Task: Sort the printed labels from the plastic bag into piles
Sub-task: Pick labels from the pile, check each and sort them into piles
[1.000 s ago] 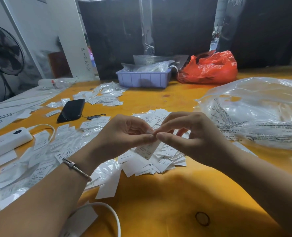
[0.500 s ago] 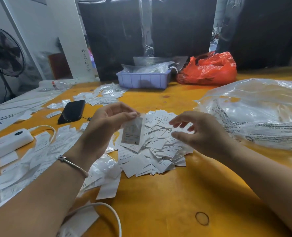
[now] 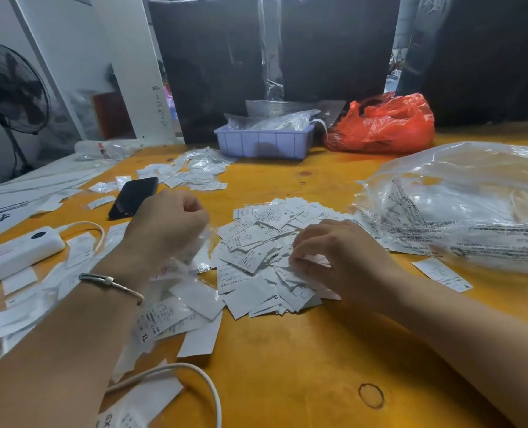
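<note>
— Where did we have the labels?

— The main heap of white printed labels (image 3: 262, 248) lay in the middle of the orange table (image 3: 287, 366). Our right hand (image 3: 333, 257) rested on its right side with the fingers curled down and the fingertips (image 3: 296, 257) pinching at a label; which one, we could not tell, since the fingers covered it.

— And the left?

— Our left hand (image 3: 166, 223) hung clenched just above the heap's left edge, a bracelet (image 3: 111, 281) on its wrist. Something thin and pale blurred below the knuckles, and we could not say whether the fingers held it.

— The bag?

— The clear plastic bag (image 3: 460, 205) sat at the table's right edge, cut off by the frame; its print was mostly unreadable and its contents showed only as white blurs. One label (image 3: 442, 274) lay apart before it.

— Other piles?

— A looser spread (image 3: 176, 307) lay toward the near left, partly hidden under our left forearm, with an XL showing. A further scatter (image 3: 191, 171) lay nearer the far edge, too small to read.

— What else did we see?

— A black phone (image 3: 134, 196) beyond the left hand, a white power bank (image 3: 15, 254) at the left edge with its cable (image 3: 207, 393) looping off the near edge, a lilac tray (image 3: 262, 143) and a red bag (image 3: 383, 125) at the far edge.
</note>
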The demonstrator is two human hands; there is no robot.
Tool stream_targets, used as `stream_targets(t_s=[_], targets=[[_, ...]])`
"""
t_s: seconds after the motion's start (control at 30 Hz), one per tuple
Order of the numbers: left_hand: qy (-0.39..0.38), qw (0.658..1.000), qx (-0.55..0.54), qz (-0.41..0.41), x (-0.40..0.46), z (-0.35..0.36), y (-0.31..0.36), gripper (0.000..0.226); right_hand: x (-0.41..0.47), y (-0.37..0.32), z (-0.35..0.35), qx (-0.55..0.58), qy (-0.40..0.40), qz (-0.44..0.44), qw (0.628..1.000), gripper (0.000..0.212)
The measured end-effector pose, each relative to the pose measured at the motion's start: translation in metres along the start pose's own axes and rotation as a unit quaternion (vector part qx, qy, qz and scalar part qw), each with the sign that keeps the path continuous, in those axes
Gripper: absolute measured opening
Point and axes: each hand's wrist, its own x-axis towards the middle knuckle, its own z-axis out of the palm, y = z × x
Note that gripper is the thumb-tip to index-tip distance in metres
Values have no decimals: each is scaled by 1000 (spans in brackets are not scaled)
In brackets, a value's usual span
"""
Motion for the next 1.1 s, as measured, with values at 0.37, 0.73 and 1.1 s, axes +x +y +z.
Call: stream_targets(t_s=[0.37, 0.73, 1.1], targets=[[-29, 979, 200, 16, 1, 7, -11, 26, 0, -4, -7, 56, 61, -23, 996, 7], [-247, 905, -256, 234, -36, 16, 41, 34, 2, -6, -28, 408, 41, 119, 904, 15], [-247, 915, -271, 168, -28, 18, 28, 6, 1, 20, -43, 143, 159, 178, 961, 15]])
